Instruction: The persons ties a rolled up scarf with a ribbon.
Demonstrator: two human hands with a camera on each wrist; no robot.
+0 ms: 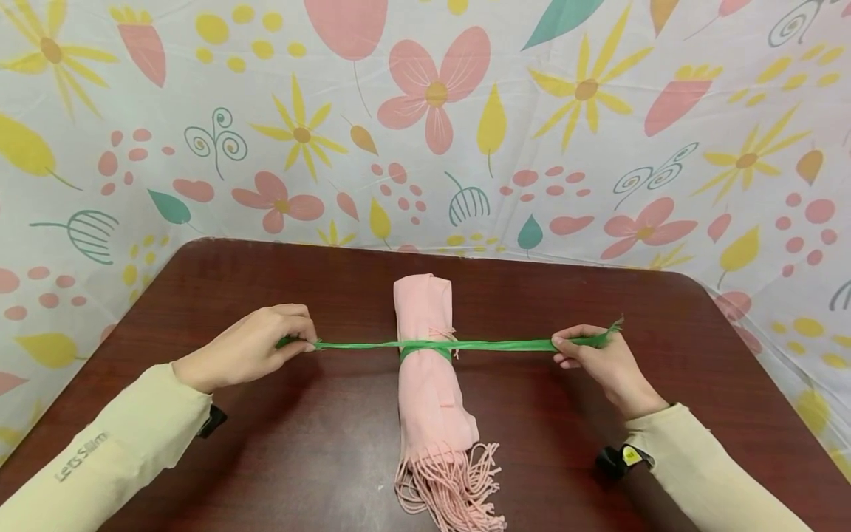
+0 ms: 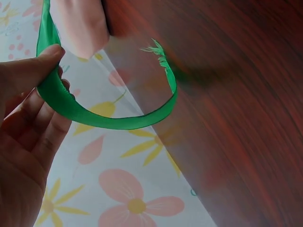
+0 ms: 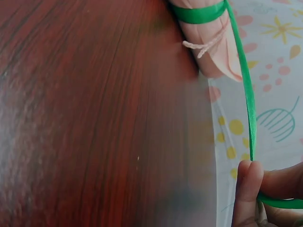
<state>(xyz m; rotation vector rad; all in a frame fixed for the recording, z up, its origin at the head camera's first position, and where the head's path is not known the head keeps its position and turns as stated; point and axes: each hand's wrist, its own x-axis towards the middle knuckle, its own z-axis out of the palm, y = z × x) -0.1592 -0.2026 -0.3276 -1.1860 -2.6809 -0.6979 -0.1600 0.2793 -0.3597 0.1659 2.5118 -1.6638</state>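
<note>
A rolled pink scarf (image 1: 432, 406) with a fringe of tassels at its near end lies lengthwise on the table. Around its middle runs a green ribbon (image 1: 499, 345), crossed on top and stretched out nearly straight to both sides. My left hand (image 1: 266, 343) pinches one length of it between thumb and fingers; the frayed tail (image 2: 170, 90) curls free past the fingers in the left wrist view. On the other side, my right hand (image 1: 605, 366) pinches the opposite length, its frayed end sticking out beyond the hand. Both hands are held apart from the scarf.
The dark reddish-brown wooden table (image 1: 299, 458) has rounded far corners. Behind it hangs a white cloth (image 1: 505, 207) printed with flowers and leaves, reaching down past the table's edges. A black strap device (image 1: 621, 459) sits at the right wrist.
</note>
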